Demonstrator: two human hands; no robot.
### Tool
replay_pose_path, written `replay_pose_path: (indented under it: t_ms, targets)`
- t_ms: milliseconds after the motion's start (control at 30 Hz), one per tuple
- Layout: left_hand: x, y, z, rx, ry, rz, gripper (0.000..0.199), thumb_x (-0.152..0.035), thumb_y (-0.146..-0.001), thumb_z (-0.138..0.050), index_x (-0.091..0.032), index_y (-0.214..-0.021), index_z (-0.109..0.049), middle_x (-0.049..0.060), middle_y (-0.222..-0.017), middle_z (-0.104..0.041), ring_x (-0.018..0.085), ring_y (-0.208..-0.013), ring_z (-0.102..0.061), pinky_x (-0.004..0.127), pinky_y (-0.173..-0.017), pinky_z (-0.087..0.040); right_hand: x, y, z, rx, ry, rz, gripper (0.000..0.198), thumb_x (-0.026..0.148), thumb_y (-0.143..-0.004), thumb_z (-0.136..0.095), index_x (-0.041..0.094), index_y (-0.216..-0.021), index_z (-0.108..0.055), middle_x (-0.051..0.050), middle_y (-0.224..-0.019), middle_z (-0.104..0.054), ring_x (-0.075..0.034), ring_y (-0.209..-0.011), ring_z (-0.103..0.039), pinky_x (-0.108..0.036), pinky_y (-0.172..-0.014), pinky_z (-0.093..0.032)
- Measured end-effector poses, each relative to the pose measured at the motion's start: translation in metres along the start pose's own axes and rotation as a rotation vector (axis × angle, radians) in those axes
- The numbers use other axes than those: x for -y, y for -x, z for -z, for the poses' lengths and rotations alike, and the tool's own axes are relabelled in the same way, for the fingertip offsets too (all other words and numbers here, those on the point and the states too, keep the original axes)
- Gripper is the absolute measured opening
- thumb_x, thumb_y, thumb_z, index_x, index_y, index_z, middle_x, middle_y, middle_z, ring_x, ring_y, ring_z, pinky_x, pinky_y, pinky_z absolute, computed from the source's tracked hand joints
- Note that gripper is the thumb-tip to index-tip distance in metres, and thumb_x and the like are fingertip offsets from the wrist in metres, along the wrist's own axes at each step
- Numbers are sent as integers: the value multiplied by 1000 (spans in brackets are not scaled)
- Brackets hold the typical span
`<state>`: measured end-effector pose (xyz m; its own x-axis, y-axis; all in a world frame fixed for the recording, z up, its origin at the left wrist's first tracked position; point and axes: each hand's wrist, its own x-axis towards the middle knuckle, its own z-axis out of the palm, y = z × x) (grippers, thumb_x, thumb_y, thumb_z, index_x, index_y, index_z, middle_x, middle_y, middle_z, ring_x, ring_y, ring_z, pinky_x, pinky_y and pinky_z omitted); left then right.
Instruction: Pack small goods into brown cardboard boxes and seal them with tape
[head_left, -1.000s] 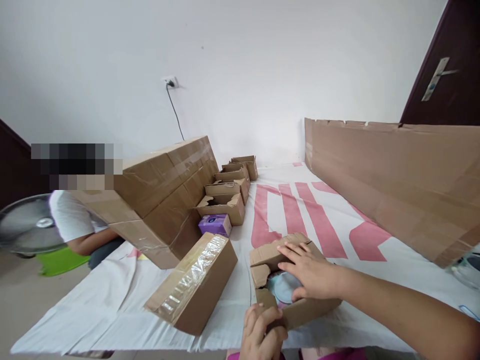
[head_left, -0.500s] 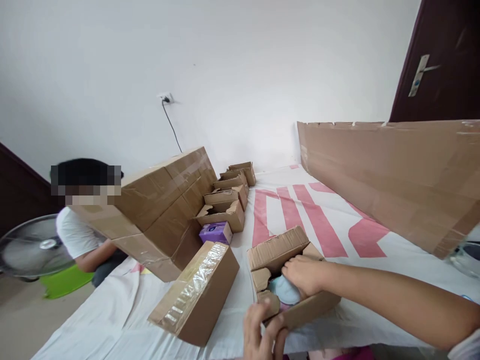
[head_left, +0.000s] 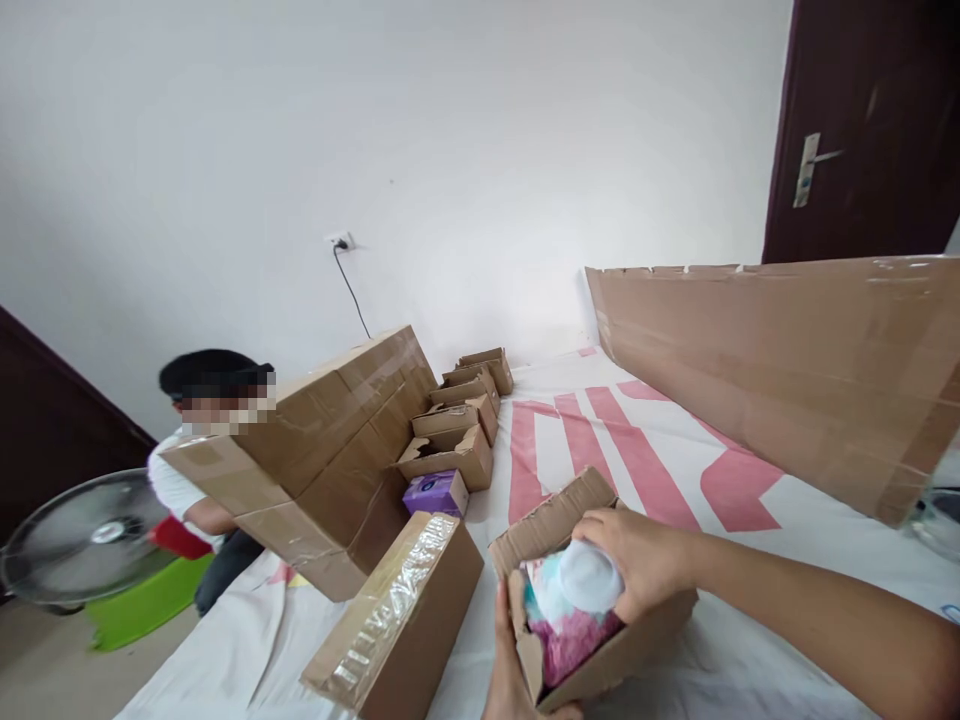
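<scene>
Fingers (head_left: 598, 522) round pale item (head_left: 591, 577), box edge (head_left: 527, 648) (close)

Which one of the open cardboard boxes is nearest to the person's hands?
The front open box: the left hand grips its left end, the right hand holds a pale item inside. The other open boxes stand farther back.

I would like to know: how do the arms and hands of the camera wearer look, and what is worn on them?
The right hand is ungloved, and the slender right forearm is bare, with no sleeve, watch or bracelet visible. The left hand is also ungloved; the picture's lower edge cuts it off, hiding its forearm.
</scene>
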<state>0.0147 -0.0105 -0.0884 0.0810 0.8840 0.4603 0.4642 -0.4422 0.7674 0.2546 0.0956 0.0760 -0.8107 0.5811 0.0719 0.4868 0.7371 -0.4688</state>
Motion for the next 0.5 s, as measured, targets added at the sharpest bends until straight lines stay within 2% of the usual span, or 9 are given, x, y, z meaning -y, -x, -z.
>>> replay_pose_path:
  t_ms: [67,167,233,300,400,500]
  targets:
    - [8,-3,5,9,90,51,146,-62,-56,-83,-23,-150,22,25,-160,-9,41,-145,-22,58,-112,-31,-1,14,20,-159,-197,-14,63,17,-48,-74,20,-107,-55,-3,-104,-58,-21,-90,-60,-29,-75,-49]
    - [14,-16,14,-38,135,147,143,-68,-58,-77,-20,-150,21,23,-161,-10,39,-146,-20,53,-116,-25,-3,38,42,-440,-423,-50,61,15,-58,-68,23,-115,-47,-1,-104,-57,-20,-94,-58,-28,-78,-49]
    - [14,-31,21,-95,151,210,138,-61,-58,-80,-21,-152,14,19,-162,-8,37,-147,-16,48,-118,-22,-4,53,49,-604,-448,-60,59,15,-61,-65,23,-116,-44,-2,-105,-56,-21,-96,-58,-30,-81,-48]
    - [11,-51,27,-96,210,263,131,-51,-60,-82,-24,-153,6,14,-163,-7,35,-148,-16,44,-118,-23,-5,66,48,-715,-368,-65,60,13,-60,-63,23,-116,-43,-4,-108,-55,-23,-100,-57,-31,-84,-48]
    - [10,-81,31,-50,286,276,117,-40,-65,-79,-27,-153,-2,11,-163,-14,31,-147,-21,41,-116,-28,-5,82,26,-719,-220,-36,65,9,-56,-58,23,-118,-44,-7,-115,-53,-26,-107,-55,-34,-91,-47]
    - [20,-104,24,-125,195,322,98,-36,-72,-68,-24,-153,-12,11,-159,-27,29,-144,-29,38,-114,-31,-9,88,-19,-587,-151,3,69,9,-55,-58,22,-122,-47,-10,-118,-55,-28,-111,-55,-37,-96,-47]
